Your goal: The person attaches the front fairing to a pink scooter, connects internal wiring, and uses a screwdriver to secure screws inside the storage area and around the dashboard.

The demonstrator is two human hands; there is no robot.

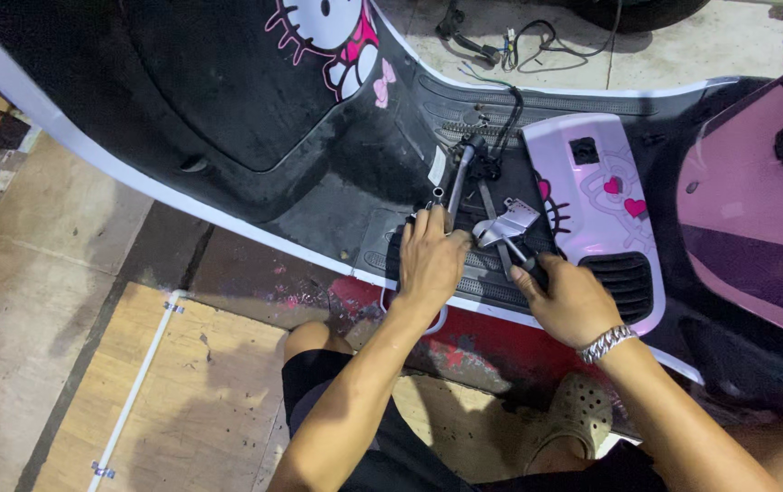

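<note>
A scooter floorboard (337,196), black with a white edge, fills the upper frame; it is worked on from a crouch beside it. A pink side panel (597,205) with heart decals lies loose on the floor well, just right of the work area. Between panel and hands, a small bright metal bracket (510,221) sits over the ribbed footrest.

The left hand (430,262) is pressed down with curled fingers closed around a grey cable or hose (458,182) running up into the body. The right hand (572,299), a metal bracelet at the wrist, is clenched on a dark tool handle (530,264) whose shaft reaches the bracket; the tool type cannot be told.

Judged: a fastener at the bracket is being worked. A steady bracket and a straight tool seating are called for next.
</note>
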